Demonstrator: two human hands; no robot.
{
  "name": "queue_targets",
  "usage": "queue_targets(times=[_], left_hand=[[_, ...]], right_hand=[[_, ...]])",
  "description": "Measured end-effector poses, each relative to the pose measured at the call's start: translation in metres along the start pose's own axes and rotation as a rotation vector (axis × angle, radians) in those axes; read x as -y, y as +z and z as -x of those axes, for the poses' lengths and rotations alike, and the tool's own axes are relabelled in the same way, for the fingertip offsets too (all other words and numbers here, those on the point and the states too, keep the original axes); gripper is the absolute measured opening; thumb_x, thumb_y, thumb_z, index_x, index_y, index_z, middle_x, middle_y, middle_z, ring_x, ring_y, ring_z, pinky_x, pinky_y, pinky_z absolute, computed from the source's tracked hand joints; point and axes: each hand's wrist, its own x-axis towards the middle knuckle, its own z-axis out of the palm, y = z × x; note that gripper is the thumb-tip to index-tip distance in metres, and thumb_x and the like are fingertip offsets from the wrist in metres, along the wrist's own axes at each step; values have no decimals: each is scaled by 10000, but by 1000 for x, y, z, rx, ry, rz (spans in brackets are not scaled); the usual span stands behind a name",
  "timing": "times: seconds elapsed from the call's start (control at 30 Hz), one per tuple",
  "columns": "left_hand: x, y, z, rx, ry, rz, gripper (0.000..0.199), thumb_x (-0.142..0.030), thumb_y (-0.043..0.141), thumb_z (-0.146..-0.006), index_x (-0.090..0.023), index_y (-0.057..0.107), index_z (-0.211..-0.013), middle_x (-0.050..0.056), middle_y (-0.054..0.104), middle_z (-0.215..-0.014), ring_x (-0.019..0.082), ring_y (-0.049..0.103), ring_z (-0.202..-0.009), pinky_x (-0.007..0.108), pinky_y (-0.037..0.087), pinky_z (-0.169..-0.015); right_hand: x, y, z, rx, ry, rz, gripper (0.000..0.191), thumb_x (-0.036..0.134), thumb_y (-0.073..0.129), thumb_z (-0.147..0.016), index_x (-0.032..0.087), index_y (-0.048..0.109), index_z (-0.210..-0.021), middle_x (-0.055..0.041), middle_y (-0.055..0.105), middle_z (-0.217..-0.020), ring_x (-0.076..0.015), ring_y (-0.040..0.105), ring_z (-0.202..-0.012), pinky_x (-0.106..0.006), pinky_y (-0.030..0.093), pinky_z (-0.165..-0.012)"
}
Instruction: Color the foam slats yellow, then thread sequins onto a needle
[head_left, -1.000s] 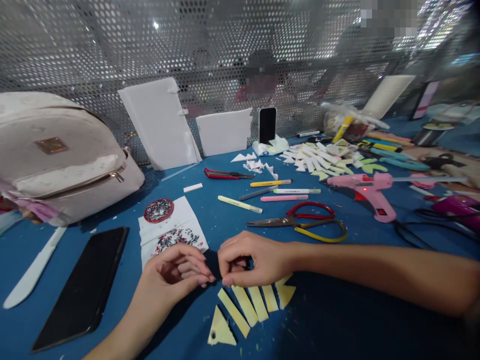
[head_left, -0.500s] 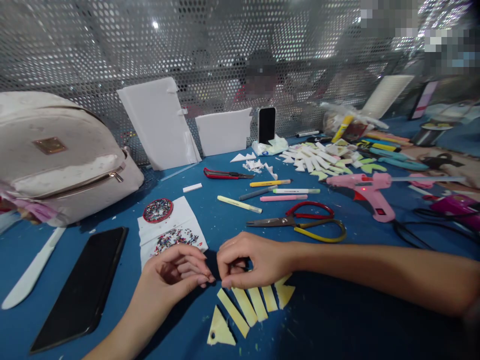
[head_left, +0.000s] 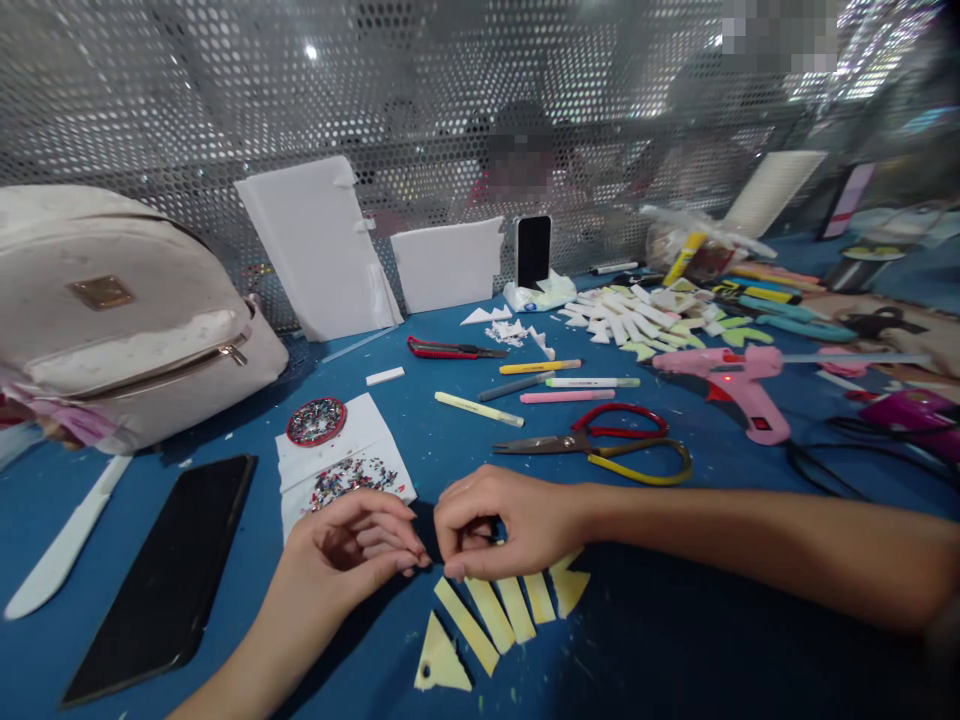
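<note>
Curled with its thumb and fingertips together, my left hand [head_left: 352, 555] hovers beside a white paper [head_left: 386, 440]. My right hand [head_left: 502, 520] is closed in a pinch just to its right, the fingertips of both hands nearly meeting. Anything tiny between either set of fingertips is too small to make out. Below the right hand lie yellow pieces in a fish-bone shape: a triangular head [head_left: 442, 660] with a dark eye hole, several strips [head_left: 466, 627] and a notched tail [head_left: 570, 590]. Small multicoloured beads [head_left: 356, 480] are scattered on the paper, near a red-rimmed round dish [head_left: 316, 422] of beads.
Scissors [head_left: 547, 444], several markers [head_left: 480, 408] and a red box cutter [head_left: 454, 348] lie beyond my hands. A pink glue gun [head_left: 750, 385] sits at right, beside a pile of white foam pieces [head_left: 637, 312]. A black phone [head_left: 161, 575], white knife [head_left: 71, 535] and backpack [head_left: 127, 320] are at left.
</note>
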Motion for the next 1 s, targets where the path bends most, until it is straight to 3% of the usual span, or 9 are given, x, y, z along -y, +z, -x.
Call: queue_targets(times=[0.27,1.0], left_hand=[[5,-6,-2,51,39,-35,225,-190,865,-742,-168,718,-911,34,776,-744,169,758,-698,236,640,-673],[-2,2,5,-7,85,-180,150,-204,839,-752,-183,749,-871,42,779,-763,183,755,-691,263,653,-715]], right_hand=[[0,-1,0,14,13,21,228,340,612,-962,140,659,-865,0,558,-715,-92,477,-650,-193,378,-614],[1,-2,0,-9,45,-56,250,348,603,-966,126,656,-867,16,511,-688,-76,417,-596,-187,358,-577]])
